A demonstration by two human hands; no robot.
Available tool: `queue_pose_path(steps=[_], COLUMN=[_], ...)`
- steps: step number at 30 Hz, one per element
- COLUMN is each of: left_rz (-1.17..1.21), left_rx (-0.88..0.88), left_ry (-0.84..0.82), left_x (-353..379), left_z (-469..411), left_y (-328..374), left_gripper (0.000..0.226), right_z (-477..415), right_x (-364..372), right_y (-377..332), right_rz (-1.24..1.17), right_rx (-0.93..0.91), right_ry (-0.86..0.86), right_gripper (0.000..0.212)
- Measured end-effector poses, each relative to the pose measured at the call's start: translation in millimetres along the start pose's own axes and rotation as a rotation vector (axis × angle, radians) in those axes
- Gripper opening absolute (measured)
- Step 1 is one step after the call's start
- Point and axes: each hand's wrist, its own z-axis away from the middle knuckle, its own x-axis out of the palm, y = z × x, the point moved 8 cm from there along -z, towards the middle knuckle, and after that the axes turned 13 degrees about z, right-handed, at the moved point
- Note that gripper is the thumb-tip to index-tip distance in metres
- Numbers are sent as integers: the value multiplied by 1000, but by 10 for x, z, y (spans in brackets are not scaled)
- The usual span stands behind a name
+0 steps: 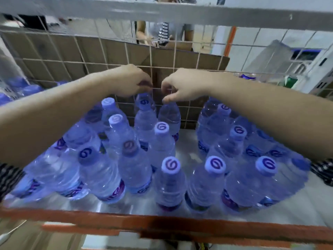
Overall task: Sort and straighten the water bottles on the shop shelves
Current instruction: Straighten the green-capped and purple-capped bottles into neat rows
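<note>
Blue back bottles look half straightened: right hand pinches one top, left hand curls, grip unclear. Next, line them up.

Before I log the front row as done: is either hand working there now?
No: the left hand and right hand are both at the back by the mesh, the right one pinching a bottle.

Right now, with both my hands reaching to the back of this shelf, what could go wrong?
The forearms cross low over the upright bottles; dipping could knock some off the shelf. The right hand seems to pinch the back bottle only at its top, so that grip may slip. The left hand sits close to the wire mesh and could snag.
</note>
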Motion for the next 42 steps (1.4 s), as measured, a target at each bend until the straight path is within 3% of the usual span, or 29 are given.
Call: queue_pose_path(steps=[11, 18, 30, 36, 42], left_rz=[-45, 15, -33, -116, 37], left_rx=[194, 252, 81, 5, 74], left_ry=[-35, -6, -82, -25, -66], left_x=[159, 237, 256, 348, 294], left_z=[-305, -437, -604, -617, -517], left_y=[-5, 217, 299, 355, 299], left_gripper=[40, 31, 37, 64, 38], right_z=[-12, 108, 121, 125, 158], right_x=[136, 205, 398, 445, 423], right_y=[203, 456, 610, 639, 651], right_rz=[-16, 4, 0, -56, -81], right_rx=[127, 175, 244, 278, 232], right_ry=[-70, -121, -49, -63, -23], right_gripper=[32, 33, 28, 27, 30])
